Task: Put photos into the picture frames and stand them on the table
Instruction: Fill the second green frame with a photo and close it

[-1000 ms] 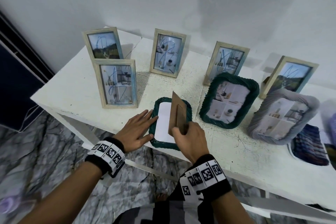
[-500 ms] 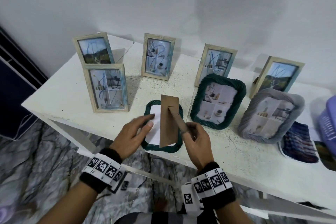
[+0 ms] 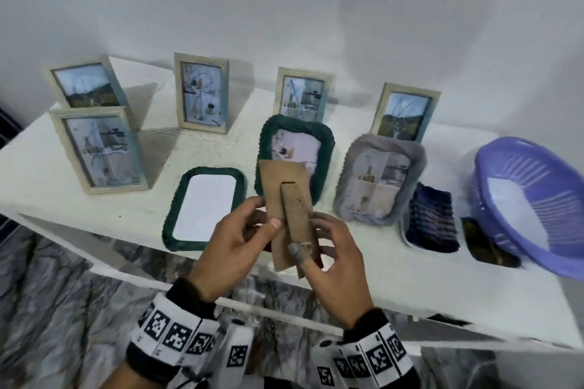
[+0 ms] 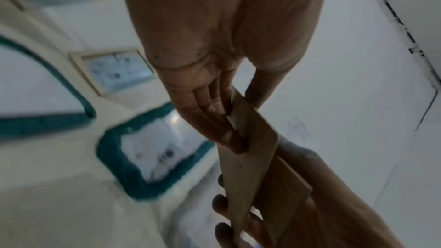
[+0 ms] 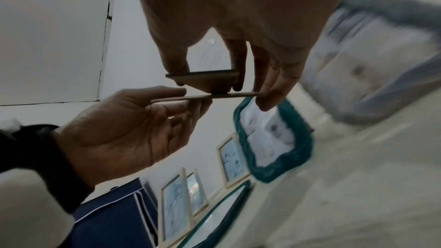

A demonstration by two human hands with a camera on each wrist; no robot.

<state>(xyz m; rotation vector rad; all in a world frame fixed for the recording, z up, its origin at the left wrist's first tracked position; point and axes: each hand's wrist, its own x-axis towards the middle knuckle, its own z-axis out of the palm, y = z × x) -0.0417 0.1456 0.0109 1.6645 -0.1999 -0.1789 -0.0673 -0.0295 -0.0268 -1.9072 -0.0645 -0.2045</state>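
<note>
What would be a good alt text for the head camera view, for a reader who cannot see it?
Both hands, left hand and right hand, hold a brown frame backing board above a white table. A green frame lies flat beneath; seven filled frames stand behind, beside a purple basket.

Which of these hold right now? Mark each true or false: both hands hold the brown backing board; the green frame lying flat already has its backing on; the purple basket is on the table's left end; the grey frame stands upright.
1. Both the left hand and right hand hold the brown backing board: true.
2. The flat green frame has its backing on: false, it lies open, showing white.
3. The purple basket is on the left end: false, it is on the right.
4. The grey frame stands upright: true.
</note>
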